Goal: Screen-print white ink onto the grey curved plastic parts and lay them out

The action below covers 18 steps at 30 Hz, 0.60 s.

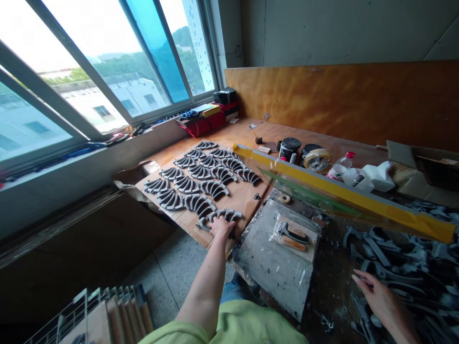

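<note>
Rows of grey curved metal handles (201, 171) lie fanned out in groups on a cardboard sheet (190, 228). My left hand (221, 227) reaches to the nearest group, its fingers bent over a curved metal handle (204, 223) at the sheet's front edge. The palm hides part of that handle. At the lower right, my right hand (382, 298) has its thumb and forefinger stretched out and apart. It hovers beside a heap of loose grey metal handles (405, 277), with nothing visible in it.
Between my hands is a stained grey board (272, 263) bearing a black-and-grey handle (292, 234) on plastic. A yellow-taped strip (344, 191) runs diagonally behind it. Farther back are black jars (290, 145), a red-capped bottle (346, 162) and an open carton (426, 167). Windows line the left.
</note>
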### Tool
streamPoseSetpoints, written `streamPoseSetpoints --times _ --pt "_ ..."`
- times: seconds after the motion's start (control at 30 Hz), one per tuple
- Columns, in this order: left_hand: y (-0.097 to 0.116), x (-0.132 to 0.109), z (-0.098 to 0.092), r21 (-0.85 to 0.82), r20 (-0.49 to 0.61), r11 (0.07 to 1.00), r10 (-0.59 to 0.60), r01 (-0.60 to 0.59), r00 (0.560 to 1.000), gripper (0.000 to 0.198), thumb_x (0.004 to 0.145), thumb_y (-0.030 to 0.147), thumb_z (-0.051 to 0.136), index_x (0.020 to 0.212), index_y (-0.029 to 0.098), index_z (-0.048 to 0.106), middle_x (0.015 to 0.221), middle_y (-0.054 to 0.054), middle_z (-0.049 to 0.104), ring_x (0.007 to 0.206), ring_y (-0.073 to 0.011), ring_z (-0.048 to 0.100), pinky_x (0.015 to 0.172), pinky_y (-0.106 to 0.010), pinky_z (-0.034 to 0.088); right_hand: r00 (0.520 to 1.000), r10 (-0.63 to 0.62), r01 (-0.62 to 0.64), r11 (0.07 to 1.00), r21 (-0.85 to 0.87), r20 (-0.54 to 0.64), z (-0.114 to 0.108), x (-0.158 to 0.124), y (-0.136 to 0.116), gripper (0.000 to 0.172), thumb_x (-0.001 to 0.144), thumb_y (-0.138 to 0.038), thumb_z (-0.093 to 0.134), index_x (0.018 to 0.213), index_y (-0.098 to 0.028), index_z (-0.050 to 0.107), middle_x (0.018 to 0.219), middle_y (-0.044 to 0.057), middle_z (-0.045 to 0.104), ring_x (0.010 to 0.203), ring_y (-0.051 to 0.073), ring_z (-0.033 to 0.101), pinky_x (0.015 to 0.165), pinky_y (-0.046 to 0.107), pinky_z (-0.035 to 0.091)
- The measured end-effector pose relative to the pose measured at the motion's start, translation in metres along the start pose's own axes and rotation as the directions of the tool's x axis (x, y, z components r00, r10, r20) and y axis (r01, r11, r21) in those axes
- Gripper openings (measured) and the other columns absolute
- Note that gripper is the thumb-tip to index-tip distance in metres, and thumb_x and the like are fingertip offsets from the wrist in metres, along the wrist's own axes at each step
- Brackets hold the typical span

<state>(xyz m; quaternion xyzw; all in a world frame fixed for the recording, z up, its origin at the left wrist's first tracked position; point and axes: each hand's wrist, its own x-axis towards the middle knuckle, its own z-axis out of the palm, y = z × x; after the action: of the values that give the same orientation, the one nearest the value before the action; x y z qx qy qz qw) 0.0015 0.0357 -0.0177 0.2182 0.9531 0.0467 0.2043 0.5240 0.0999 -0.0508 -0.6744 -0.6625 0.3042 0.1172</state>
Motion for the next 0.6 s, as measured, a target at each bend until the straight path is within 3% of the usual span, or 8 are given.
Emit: streamPoseSetpoints --times 0.2,0.3,0.47,0.6 --pt "-0.023 -0.019 -0.011 0.060 -0.066 0.993 0.107 -0.103 0.992 0.056 0.071 0.060 0.058 0.110 0.021 0.065 0.131 -0.015 0.055 0.117 -0.0397 0.051 0.088 -0.046 0.048 1.000 -0.003 0.003 1.000 -0.002 -0.001 0.005 -0.004 -0.004 0.050 0.069 -0.064 0.051 0.093 -0.026 0.070 0.082 0.006 0.075 0.071 0.027 0.071 0.064 0.037 0.053" --pt "-0.024 -0.017 -0.025 0.099 -0.131 0.983 0.168 -0.155 0.977 0.055 0.073 0.059 0.056 0.110 0.019 0.064 0.127 -0.016 0.056 0.117 -0.0400 0.049 0.089 -0.046 0.046 1.000 0.007 -0.007 1.000 0.005 -0.006 0.006 -0.008 -0.008 0.047 0.069 -0.062 0.052 0.093 -0.026 0.070 0.080 0.006 0.074 0.071 0.027 0.070 0.064 0.037 0.053" --pt "0.016 0.019 -0.050 0.164 -0.195 0.944 0.317 -0.288 0.928 0.053 0.074 0.055 0.059 0.115 0.021 0.062 0.129 -0.015 0.054 0.119 -0.0388 0.045 0.093 -0.049 0.042 0.998 0.058 -0.057 0.998 0.029 -0.022 0.006 -0.020 -0.017 0.046 0.067 -0.062 0.053 0.092 -0.027 0.070 0.082 0.006 0.075 0.071 0.027 0.071 0.064 0.035 0.054" --pt "0.064 0.055 -0.048 0.197 -0.149 0.886 0.450 -0.419 0.881 0.051 0.071 0.054 0.065 0.113 0.026 0.064 0.131 -0.012 0.054 0.119 -0.0370 0.044 0.094 -0.050 0.042 0.996 0.044 -0.041 0.998 0.047 -0.077 0.004 -0.037 -0.029 0.040 0.067 -0.061 0.053 0.084 -0.029 0.071 0.077 0.005 0.076 0.066 0.028 0.071 0.057 0.034 0.054"
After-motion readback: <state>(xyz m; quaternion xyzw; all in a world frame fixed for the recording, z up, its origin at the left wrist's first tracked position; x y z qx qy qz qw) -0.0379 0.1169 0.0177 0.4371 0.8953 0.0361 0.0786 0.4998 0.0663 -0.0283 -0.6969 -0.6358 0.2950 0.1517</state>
